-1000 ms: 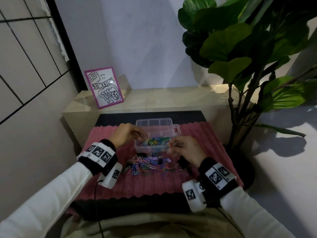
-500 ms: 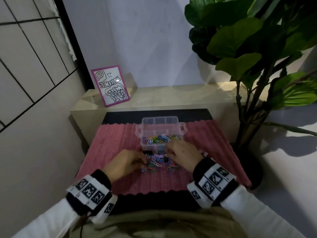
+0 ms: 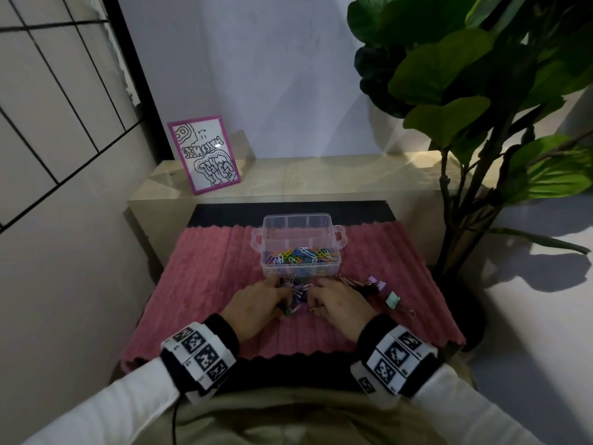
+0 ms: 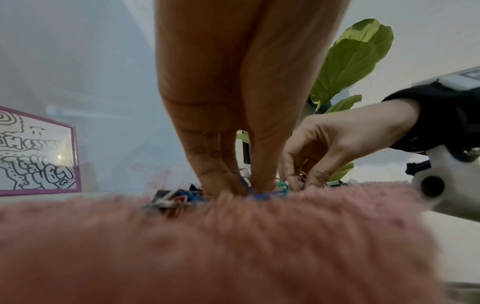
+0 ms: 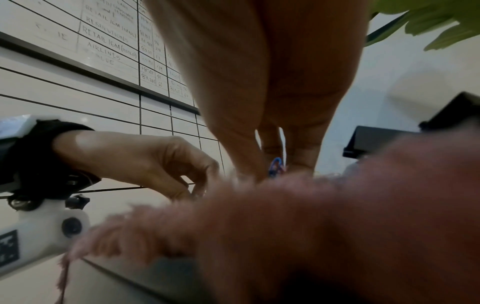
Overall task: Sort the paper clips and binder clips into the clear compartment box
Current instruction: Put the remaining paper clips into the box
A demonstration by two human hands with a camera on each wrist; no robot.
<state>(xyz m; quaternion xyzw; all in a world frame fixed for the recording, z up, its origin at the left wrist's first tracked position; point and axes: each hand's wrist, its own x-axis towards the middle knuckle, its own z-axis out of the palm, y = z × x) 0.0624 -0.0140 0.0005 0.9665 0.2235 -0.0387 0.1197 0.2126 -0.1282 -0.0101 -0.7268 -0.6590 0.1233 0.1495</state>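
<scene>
pile: loose heap of coloured wire paper clips and small binder clips (image 3: 296,292) on the pink ribbed mat (image 3: 208,277), between both hands, just in front of the clear plastic compartment box (image 3: 272,271)
axis: box lies straight ahead of the pile — short lift forward
left hand (image 3: 256,305): fingertips down in the pile, pinching clips — which one, can't tell
right hand (image 3: 340,303): curled, pinching at the pile
nearer: both equal
count: one box; three binder clips stray to the right (image 3: 380,285); pile uncountable

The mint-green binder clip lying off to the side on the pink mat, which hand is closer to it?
Right. The right hand works just beside the mint-green binder clip; the left hand sits beyond it, farther away.
</scene>
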